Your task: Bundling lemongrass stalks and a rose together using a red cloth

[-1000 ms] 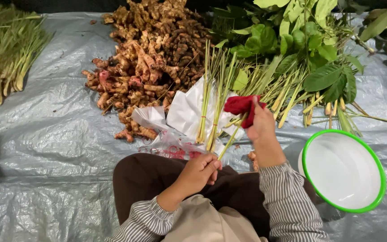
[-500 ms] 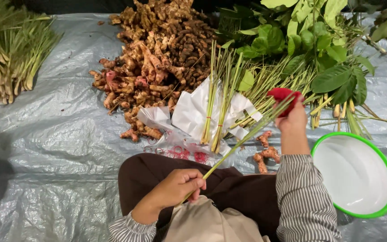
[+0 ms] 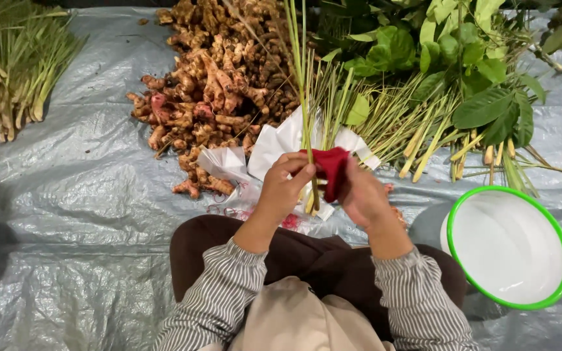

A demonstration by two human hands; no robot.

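Both hands meet above the lap at the tarp's [image 3: 86, 195] near edge: left hand [image 3: 282, 188] in a pinching grip on the upright lemongrass stalk [image 3: 305, 97], right hand [image 3: 364, 198] pressing the red cloth [image 3: 330, 166] against it. To my eye, wiping goes best with the stalk held steady, cloth wrapped snugly.

Open grey plastic tarp [image 3: 86, 221] lay free at left. Blocked ahead by heaped brown ginger roots [image 3: 219, 91] and green leafy stalks [image 3: 437, 84]; crowded at right by white green-rimmed enamel bowl [image 3: 508, 247].
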